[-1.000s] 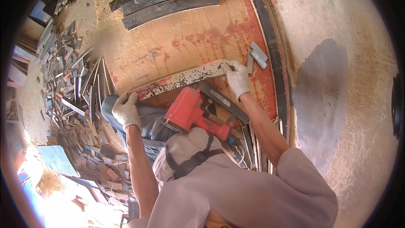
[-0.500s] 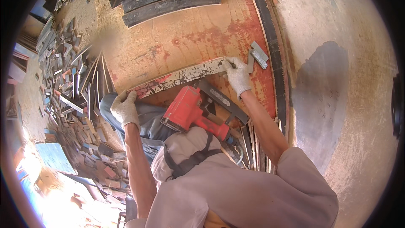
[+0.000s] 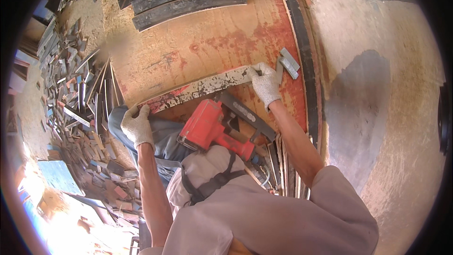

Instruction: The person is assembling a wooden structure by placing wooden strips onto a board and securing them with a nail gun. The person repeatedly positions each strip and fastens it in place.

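A long narrow wooden strip [image 3: 203, 86], with flaking white, black and red paint, spans the space between my two gloved hands. My left hand [image 3: 137, 125] pinches its left end, and my right hand [image 3: 265, 84] pinches its right end. The strip lies on or just above a reddish-stained board [image 3: 188, 42]; I cannot tell which. On the near side of the strip, a red nail gun [image 3: 204, 123] with a black magazine rests beside my leg. A small stack of silver-grey nail strips [image 3: 289, 63] sits on the board just right of my right hand.
Dark wooden strips [image 3: 191, 2] lie side by side at the far end of the board. Many wood offcuts [image 3: 89, 127] litter the floor at left. A black edge strip [image 3: 309, 66] bounds the board at right, beside a concrete floor [image 3: 401, 113]. Upright thin strips [image 3: 288, 165] stand near my right forearm.
My left hand has shifted slightly left and down at the strip's end. The rest of the view has moved a little; both hands keep hold of the strip.
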{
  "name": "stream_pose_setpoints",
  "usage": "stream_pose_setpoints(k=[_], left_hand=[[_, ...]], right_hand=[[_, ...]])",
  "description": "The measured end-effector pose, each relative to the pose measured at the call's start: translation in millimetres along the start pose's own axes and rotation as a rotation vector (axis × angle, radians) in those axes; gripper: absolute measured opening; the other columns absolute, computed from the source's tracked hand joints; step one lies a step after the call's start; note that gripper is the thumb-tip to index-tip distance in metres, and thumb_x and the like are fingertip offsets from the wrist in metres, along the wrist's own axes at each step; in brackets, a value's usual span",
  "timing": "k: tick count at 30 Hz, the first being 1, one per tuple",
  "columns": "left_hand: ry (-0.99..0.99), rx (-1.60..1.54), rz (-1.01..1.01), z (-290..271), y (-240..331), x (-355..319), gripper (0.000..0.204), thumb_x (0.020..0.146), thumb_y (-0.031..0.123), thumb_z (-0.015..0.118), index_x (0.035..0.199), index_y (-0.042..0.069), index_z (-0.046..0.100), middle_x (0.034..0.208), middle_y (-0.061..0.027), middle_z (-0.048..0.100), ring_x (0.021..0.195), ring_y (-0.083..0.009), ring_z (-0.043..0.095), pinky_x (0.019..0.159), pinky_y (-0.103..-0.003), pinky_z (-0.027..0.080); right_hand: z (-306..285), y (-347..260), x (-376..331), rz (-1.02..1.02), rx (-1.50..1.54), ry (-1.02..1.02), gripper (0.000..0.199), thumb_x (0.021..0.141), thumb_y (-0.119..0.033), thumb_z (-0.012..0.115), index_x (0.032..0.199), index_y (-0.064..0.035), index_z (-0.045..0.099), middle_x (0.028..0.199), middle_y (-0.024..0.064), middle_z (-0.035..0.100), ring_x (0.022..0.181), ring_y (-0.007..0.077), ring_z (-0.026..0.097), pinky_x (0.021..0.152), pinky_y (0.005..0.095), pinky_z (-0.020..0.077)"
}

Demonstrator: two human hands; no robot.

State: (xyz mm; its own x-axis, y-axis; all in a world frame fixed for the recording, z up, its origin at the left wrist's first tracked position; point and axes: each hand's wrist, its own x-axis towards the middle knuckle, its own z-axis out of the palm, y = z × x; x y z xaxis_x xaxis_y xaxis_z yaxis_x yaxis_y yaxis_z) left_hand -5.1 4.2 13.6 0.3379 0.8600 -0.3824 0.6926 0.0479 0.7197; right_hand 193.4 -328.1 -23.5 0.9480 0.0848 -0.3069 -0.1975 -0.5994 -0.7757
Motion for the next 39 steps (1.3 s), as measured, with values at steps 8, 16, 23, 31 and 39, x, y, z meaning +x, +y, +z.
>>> stream_pose_setpoints(k=[8, 16, 23, 31, 39], left_hand=[[-0.083, 0.484, 0.843, 32.1, 19.6, -8.9, 0.031, 0.084, 0.002, 0.075, 0.114, 0.007, 0.076, 0.116, -0.0127, 0.073, 0.111, -0.0351, 0.066, 0.115, -0.051, 0.042], [-0.342, 0.291, 0.788, 100.0, 48.7, -34.8, 0.017, 0.082, 0.023, 0.083, 0.093, 0.011, 0.083, 0.092, -0.0082, 0.077, 0.094, -0.0295, 0.070, 0.100, -0.046, 0.051], [-0.330, 0.291, 0.675, 111.1, 54.2, -35.9, 0.010, 0.075, 0.016, 0.083, 0.083, 0.010, 0.080, 0.084, -0.0094, 0.074, 0.085, -0.0297, 0.068, 0.081, -0.042, 0.054], [-0.351, 0.277, 0.667, 112.6, 61.0, -37.4, 0.008, 0.074, 0.012, 0.081, 0.080, 0.008, 0.078, 0.081, -0.0095, 0.072, 0.082, -0.0306, 0.066, 0.079, -0.043, 0.054], [-0.374, 0.282, 0.626, 114.6, 61.2, -36.1, 0.006, 0.074, 0.015, 0.080, 0.077, 0.011, 0.076, 0.082, -0.0079, 0.072, 0.085, -0.0316, 0.065, 0.082, -0.043, 0.053]], right_hand=[[0.2, -9.1, 1.0, 0.023, -0.035, 0.004, 0.013, 0.093, -0.013, 0.078, 0.094, -0.0003, 0.074, 0.083, 0.0134, 0.075, 0.076, 0.0191, 0.069, 0.071, 0.0367, 0.0539], [2.7, -4.5, 0.5, 0.053, -0.030, 0.024, 0.012, 0.093, -0.012, 0.078, 0.096, -0.0005, 0.074, 0.083, 0.0124, 0.075, 0.074, 0.0171, 0.069, 0.070, 0.0341, 0.0542], [-0.5, -13.6, -1.3, 0.135, 0.037, -0.022, 0.014, 0.093, -0.012, 0.078, 0.098, 0.0012, 0.074, 0.084, 0.0122, 0.075, 0.076, 0.0151, 0.068, 0.071, 0.0333, 0.0543], [-9.3, -31.0, -19.5, -0.072, -0.083, 0.045, 0.023, 0.095, -0.010, 0.073, 0.114, 0.0030, 0.069, 0.093, 0.0155, 0.073, 0.083, 0.0275, 0.070, 0.076, 0.0413, 0.0550], [21.2, -80.2, -180.6, 0.014, -0.542, -0.497, 0.084, 0.083, -0.026, 0.074, 0.153, 0.0032, 0.037, 0.109, 0.0276, 0.070, 0.108, 0.0472, 0.067, 0.093, 0.0523, 0.0547]])
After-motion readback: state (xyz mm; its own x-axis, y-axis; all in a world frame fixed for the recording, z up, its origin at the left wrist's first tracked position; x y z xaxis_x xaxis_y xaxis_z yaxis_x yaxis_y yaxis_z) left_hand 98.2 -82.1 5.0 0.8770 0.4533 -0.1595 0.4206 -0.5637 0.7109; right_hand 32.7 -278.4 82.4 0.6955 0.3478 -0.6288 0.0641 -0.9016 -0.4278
